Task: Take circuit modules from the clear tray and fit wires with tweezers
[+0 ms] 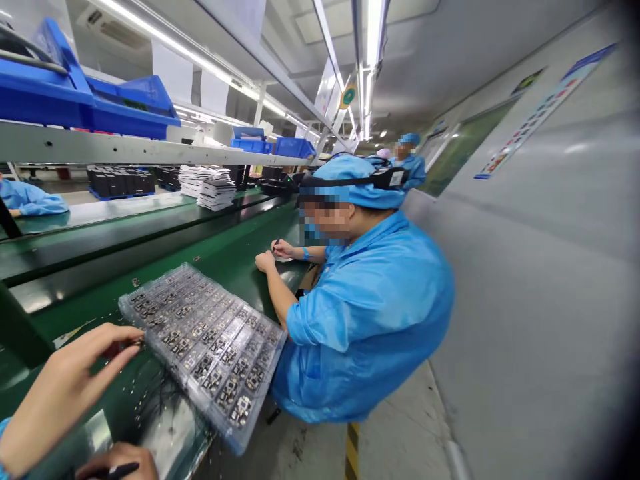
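A clear plastic tray [150,297] with several rows of small dark electronic parts lies on the green bench and overhangs its front edge. My left hand [65,387] reaches to the tray's left edge. Its thumb and fingertips are drawn into a pinch there, and what is between them is too small to name. My right hand [117,461] shows only partly at the bottom edge. It is closed around a thin black tool [120,471]. Tiny loose bits lie scattered on the bench [165,257] under and beside the tray.
A co-worker in a blue gown [370,313] and cap sits just past the tray, both hands on the bench. More people sit farther along. Stacks of white trays [210,187] and dark parts lie on the conveyor. Blue bins [125,103] stand on the overhead shelf. A grey wall [540,267] runs along the right.
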### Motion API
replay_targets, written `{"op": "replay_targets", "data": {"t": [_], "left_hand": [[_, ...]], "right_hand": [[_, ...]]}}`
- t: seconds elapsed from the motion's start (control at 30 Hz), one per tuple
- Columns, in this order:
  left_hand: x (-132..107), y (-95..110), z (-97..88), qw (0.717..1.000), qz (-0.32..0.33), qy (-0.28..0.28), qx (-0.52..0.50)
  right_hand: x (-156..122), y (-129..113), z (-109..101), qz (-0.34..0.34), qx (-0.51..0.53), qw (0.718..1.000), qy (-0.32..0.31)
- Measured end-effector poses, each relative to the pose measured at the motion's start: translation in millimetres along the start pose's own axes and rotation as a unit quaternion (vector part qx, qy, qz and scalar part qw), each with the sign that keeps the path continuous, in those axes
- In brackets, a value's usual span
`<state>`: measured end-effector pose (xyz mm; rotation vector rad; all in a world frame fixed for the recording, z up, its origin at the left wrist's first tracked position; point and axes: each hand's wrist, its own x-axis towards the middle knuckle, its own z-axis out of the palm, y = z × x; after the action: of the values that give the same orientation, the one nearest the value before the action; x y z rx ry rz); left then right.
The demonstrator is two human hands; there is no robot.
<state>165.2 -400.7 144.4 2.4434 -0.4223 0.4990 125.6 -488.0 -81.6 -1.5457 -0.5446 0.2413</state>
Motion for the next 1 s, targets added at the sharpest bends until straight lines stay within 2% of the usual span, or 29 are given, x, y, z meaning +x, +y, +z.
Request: {"op": "replay_targets", "data": {"t": [0.03,0.1,0.27,0.47,0.63,0.73,0.8,0.9,1.0], "left_hand": [[-5,-6,-2.8,0.998,-0.056,0.012,-0.021],[-13,-15,-5.8,0.986,-0.151,0.032,-0.065],[-34,-36,-7.0,0.939,-0.295,0.072,-0.158],[-68,-65,-18.4,0.893,-0.370,0.140,-0.215],[-109,-84,-35.5,0.859,-0.417,0.187,-0.231],[-136,-80,-38.3,0.838,-0.448,0.182,-0.251],[-152,-71,-33.1,0.824,-0.467,0.169,-0.272],[-166,-55,-15.5,0.806,-0.485,0.121,-0.316],[-169,-45,6.2,0.794,-0.488,0.075,-0.355]], "right_hand": [[-1,-3,0,0.045,0.027,0.998,0.024],[-5,-18,-3,0.130,0.101,0.986,-0.014],[-19,-59,-24,0.123,0.106,0.986,-0.032],[-25,-67,-30,0.134,0.066,0.987,-0.055],[-28,-64,-32,0.130,0.056,0.988,-0.054],[-28,-64,-34,0.128,0.050,0.989,-0.053],[-27,-64,-34,0.127,0.045,0.989,-0.052],[-24,-66,-31,0.121,0.033,0.990,-0.060],[-17,-71,-26,0.118,0.037,0.989,-0.081]]}}
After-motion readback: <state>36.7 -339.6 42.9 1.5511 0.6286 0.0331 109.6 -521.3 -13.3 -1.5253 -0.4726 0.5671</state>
